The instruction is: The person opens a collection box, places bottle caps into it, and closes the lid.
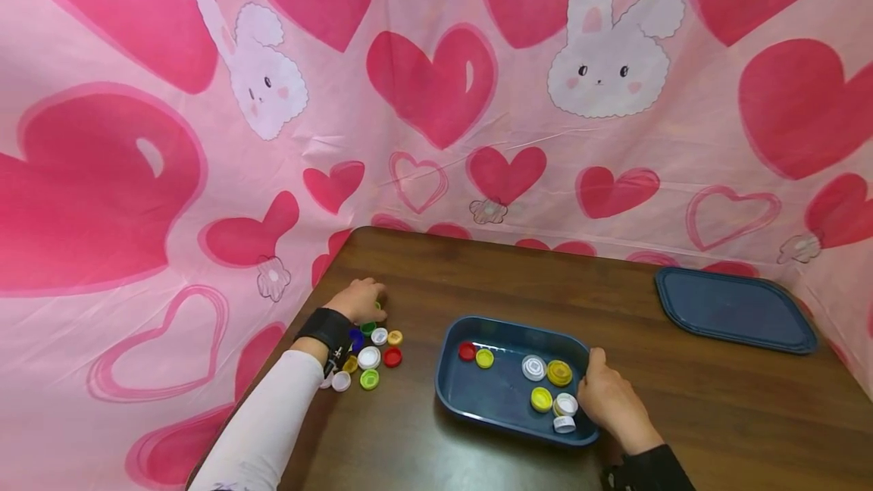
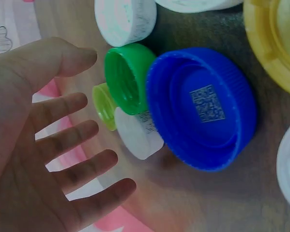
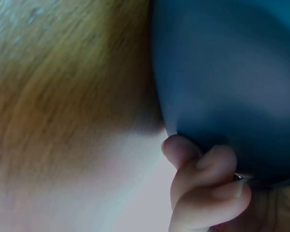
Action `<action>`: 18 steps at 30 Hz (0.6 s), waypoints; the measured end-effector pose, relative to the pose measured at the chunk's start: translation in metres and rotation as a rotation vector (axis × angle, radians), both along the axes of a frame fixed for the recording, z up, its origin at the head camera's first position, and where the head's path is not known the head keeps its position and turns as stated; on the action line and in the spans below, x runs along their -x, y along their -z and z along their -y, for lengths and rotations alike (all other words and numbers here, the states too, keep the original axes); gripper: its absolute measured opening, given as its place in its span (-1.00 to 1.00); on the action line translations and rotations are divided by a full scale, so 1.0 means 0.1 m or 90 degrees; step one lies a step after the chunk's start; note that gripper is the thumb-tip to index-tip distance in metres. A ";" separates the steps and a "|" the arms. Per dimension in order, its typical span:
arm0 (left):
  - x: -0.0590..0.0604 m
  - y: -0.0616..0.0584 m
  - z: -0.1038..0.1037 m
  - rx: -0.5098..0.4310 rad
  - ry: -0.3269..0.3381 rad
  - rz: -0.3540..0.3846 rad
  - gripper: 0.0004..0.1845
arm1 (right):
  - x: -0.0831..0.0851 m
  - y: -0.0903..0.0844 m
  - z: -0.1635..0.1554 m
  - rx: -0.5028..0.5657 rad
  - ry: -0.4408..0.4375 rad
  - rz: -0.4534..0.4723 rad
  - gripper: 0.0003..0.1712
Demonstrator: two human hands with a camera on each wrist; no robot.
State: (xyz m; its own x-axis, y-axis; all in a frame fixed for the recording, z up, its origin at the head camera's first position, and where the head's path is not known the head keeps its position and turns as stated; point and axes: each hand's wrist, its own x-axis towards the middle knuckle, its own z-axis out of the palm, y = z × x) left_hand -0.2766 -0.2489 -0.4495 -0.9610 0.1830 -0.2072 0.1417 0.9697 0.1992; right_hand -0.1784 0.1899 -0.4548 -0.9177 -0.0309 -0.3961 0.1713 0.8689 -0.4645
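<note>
1. Two hands are at work on the brown bench [image 1: 436, 445]. The left hand [image 1: 359, 300] reaches over a cluster of bottle caps [image 1: 371, 358] near the bench's left edge; the left wrist view shows its fingers [image 2: 72, 140] straight and spread, holding nothing, just beside the caps.
2. Nearest those fingers lie a green cap [image 2: 128, 77], a small yellow-green cap [image 2: 103, 106], a white cap [image 2: 137, 137] and a large blue cap [image 2: 203, 108] with a printed code inside. Other caps are cut off at that view's edges.
3. The right hand [image 1: 614, 400] grips the near right rim of the blue tray [image 1: 505, 400], fingers curled round the edge; the right wrist view is blurred and shows little beyond fingertips [image 3: 207, 179] on the tray wall.
4. Several caps lie inside the tray; two by the right hand are partly hidden by it.
5. A blue lid [image 1: 735, 308] lies at far right.
</note>
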 end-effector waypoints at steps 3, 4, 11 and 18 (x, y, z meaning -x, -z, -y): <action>0.00 0.02 0.00 0.000 -0.010 0.007 -0.49 | -0.01 0.01 0.00 -0.002 -0.006 -0.013 -0.53; 0.00 0.02 0.00 -0.001 -0.013 0.009 -0.50 | -0.01 0.02 -0.01 -0.003 -0.008 -0.017 -0.53; 0.04 0.05 0.01 -0.025 -0.005 -0.001 -0.66 | 0.00 0.00 0.00 -0.003 -0.002 -0.016 -0.52; 0.09 0.02 -0.01 -0.033 0.017 -0.023 -0.84 | 0.00 0.02 -0.02 -0.002 -0.006 -0.014 -0.49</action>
State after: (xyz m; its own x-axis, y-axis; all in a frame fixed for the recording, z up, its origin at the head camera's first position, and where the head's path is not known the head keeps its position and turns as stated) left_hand -0.2855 -0.2479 -0.4513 -0.9624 0.2179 -0.1621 0.1750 0.9541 0.2432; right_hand -0.1784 0.1915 -0.4565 -0.9261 -0.0389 -0.3754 0.1521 0.8718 -0.4656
